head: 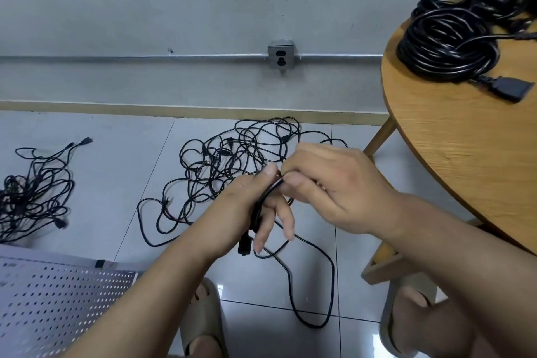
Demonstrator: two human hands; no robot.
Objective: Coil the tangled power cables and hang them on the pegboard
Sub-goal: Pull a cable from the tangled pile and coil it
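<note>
Nearest, left of the wooden table point(465, 168), two feet in sandals point(203, 325) stand on the floor tiles; further left of the table lies the pegboard point(58, 293), down low, with its near edge cut off.

Just left of the table's edge, both hands meet in the air; the left hand point(232, 200) has the black cable point(257, 213) looped round it, with the thumb pressing it down; the right hand point(334, 186) pinches the same cable right beside that thumb. The cable's plug point(243, 244) hangs under the left hand; the rest drops in one long loop toward the feet, so the loose part lies below the hands and nearer than them. I think the right hand should bring up the next loop, since the left is the holder.

The fingers hide how many turns are round the left hand; where the cable's other end goes I cannot tell.

Further off, left of the table leg, a big tangle point(232, 160) lies on the floor; a smaller tangle point(35, 192) lies far left of the table. On the table's far part sits a pile of coiled cables point(447, 43), a bit blurry.
</note>
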